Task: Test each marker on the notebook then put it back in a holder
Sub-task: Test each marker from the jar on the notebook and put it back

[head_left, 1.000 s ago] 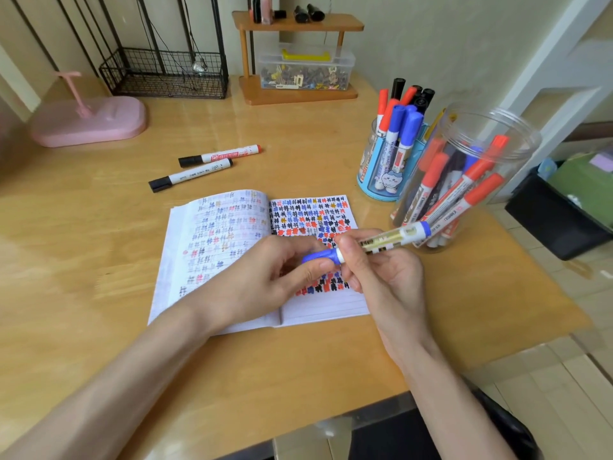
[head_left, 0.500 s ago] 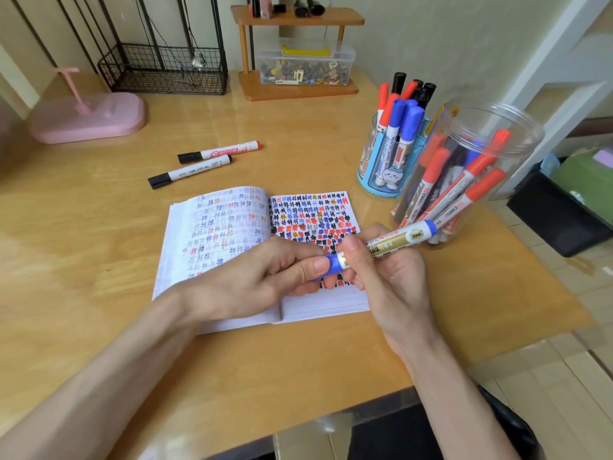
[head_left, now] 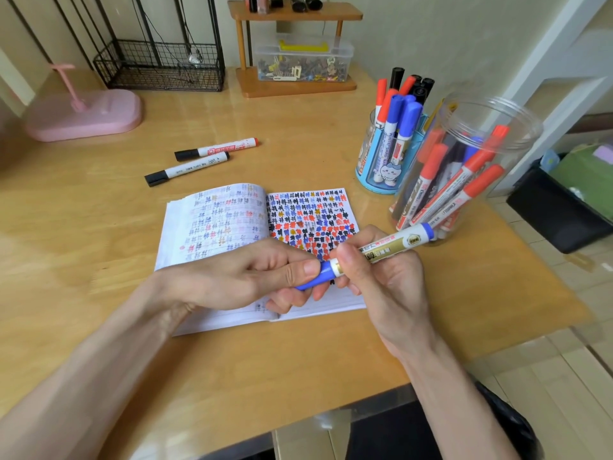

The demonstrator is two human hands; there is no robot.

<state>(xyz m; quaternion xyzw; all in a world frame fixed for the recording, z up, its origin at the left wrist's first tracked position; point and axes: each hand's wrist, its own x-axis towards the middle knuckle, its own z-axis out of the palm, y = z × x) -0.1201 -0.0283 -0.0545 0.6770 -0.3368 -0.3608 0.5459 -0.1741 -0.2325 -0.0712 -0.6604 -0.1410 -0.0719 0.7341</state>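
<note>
The marker (head_left: 393, 244), white and gold with blue ends, is hanging tilted above the right page of the open notebook (head_left: 215, 227), with its far end pointing toward the jar. The left hand (head_left: 232, 280) is pinching the blue cap (head_left: 323, 276) between thumb and curled fingers, hiding much of it. The right hand (head_left: 391, 287) is wrapping its fingers round the barrel just beside the cap, covering part of the label. The hands are meeting at the cap's joint. The tip is hidden, so I cannot tell whether the cap is fully seated. The hands are also covering the lower coloured marks on the page. Beyond, to the right, a blue cup (head_left: 365, 167) and a clear jar (head_left: 497, 114) are standing close together, both holding markers. The ones in the jar are showing blurred through the plastic. A red-ended marker (head_left: 217, 150) and a black-ended marker (head_left: 189, 167) are lying side by side on the table (head_left: 99, 254) beyond the notebook.
</note>
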